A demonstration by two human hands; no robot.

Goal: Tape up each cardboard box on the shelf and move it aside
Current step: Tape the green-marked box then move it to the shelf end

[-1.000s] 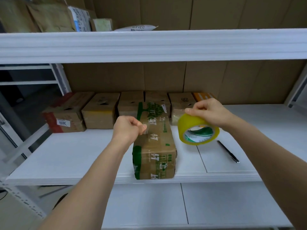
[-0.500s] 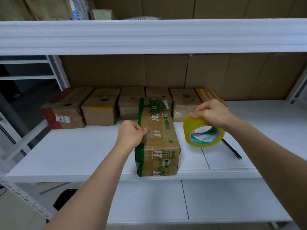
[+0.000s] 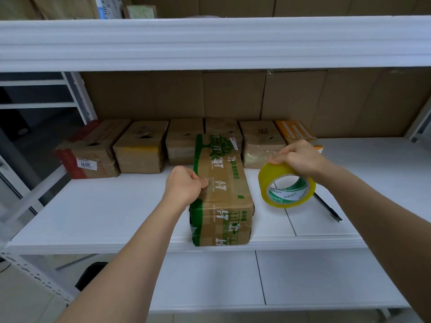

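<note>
A long brown cardboard box with green print point(image 3: 221, 197) lies lengthwise on the white shelf point(image 3: 116, 213), its near end at the front edge. My left hand point(image 3: 184, 186) pinches the free end of the clear tape at the box's upper left edge. To the right of the box, my right hand point(image 3: 300, 159) grips the top of a yellow tape roll point(image 3: 286, 185), held above the shelf. A strip of tape seems to run across the box top between the two hands, but it is hard to make out.
Several taped cardboard boxes point(image 3: 142, 152) stand in a row along the back of the shelf. A dark pen point(image 3: 328, 208) lies on the shelf right of the roll. Another shelf board point(image 3: 210, 43) hangs overhead, and a lower one point(image 3: 233, 280) lies beneath.
The view has tilted slightly, and both hands sit a little lower and nearer the box. My right hand has carried the roll slightly further right. The box has not moved.
</note>
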